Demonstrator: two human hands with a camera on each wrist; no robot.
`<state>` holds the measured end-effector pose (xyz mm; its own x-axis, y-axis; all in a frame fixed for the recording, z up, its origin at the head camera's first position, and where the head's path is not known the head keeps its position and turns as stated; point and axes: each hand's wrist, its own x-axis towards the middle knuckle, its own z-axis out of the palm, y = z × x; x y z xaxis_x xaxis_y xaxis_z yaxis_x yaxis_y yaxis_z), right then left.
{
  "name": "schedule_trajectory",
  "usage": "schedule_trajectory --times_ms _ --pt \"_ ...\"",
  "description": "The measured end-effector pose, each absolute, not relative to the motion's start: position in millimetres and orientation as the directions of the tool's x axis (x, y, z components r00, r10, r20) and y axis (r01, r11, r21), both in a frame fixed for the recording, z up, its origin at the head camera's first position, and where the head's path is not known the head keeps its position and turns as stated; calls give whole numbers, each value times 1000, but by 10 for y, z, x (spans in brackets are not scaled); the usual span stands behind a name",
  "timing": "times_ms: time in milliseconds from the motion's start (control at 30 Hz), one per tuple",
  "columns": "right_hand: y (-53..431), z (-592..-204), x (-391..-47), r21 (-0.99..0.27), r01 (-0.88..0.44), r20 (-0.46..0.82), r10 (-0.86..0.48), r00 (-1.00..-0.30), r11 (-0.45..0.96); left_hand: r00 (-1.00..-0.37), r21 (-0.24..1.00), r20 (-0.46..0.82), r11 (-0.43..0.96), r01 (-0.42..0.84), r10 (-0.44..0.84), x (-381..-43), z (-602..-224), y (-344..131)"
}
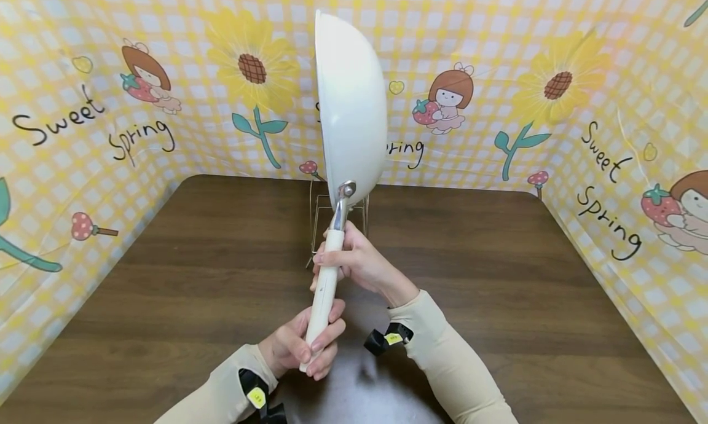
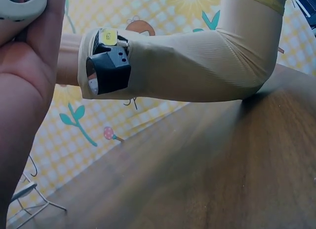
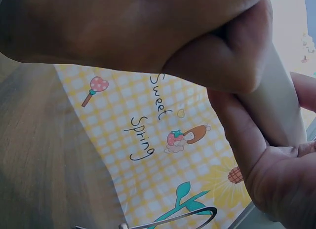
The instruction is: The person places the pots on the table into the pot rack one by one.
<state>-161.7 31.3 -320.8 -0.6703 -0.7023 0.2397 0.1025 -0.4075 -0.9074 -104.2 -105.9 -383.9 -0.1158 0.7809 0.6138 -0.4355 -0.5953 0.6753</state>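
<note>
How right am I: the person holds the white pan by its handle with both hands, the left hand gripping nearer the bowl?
One slip: the right hand grips nearer the bowl, as the head view shows; the left hand grips farther down the handle. Both hands do hold it.

Smooth, softly glossy pan (image 1: 356, 104); shiny metal joint (image 1: 339, 218).
Handle (image 1: 324, 292) matt, plastic-looking; rack (image 1: 316, 218) metal wire; surface (image 1: 525, 276) wood-grained, slight sheen; backdrop (image 1: 193, 135) creased cloth; sleeves (image 1: 459, 362) fabric.

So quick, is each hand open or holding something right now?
Left hand: closed round the lower end of the handle.
Right hand: closed round the same handle, nearer the white pan.
</note>
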Motion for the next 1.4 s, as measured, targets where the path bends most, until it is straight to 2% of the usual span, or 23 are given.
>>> schedule_trajectory --times_ms 933,1400 --pt "193 -3380 -1637 -946 119 129 -688 -714 -302 -115 678 575 -550 -487 810 -1075 -4088 -1133" --pt "158 -3594 -1690 -932 197 83 -707 -702 -305 -160 640 559 -546 -540 813 -1036 -4222 -1157"
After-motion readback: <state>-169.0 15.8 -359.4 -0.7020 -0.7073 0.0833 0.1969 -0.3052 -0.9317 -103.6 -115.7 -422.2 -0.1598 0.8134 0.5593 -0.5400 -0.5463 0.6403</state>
